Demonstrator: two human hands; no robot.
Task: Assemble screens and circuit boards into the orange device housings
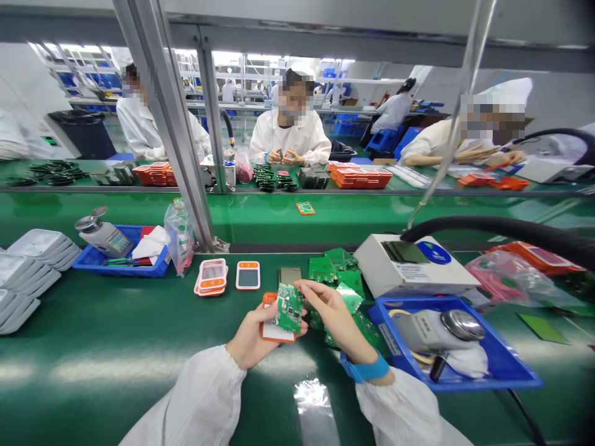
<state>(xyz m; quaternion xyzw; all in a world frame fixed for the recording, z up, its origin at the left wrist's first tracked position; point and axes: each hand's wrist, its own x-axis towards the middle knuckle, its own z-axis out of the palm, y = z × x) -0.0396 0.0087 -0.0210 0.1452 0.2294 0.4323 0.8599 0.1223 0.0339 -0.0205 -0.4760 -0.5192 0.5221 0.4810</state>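
Note:
My left hand (253,337) is closed round an orange-and-white device shell (274,331) held above the green bench. My right hand (332,313), with a blue wrist strap (365,370), pinches the top edge of a green circuit board (288,308) that rests against the shell. A pile of several green circuit boards (341,279) lies just behind my right hand. A stack of orange-and-white shells (211,277) and a single shell (248,275) lie to the left of the pile.
A blue tray (506,365) with a metal-topped dispenser stands at my right, a white box (409,266) with a black hose behind it. Another blue tray (118,257), a plastic bag and grey trays (28,266) are at left. Several people in white coats work across the conveyor.

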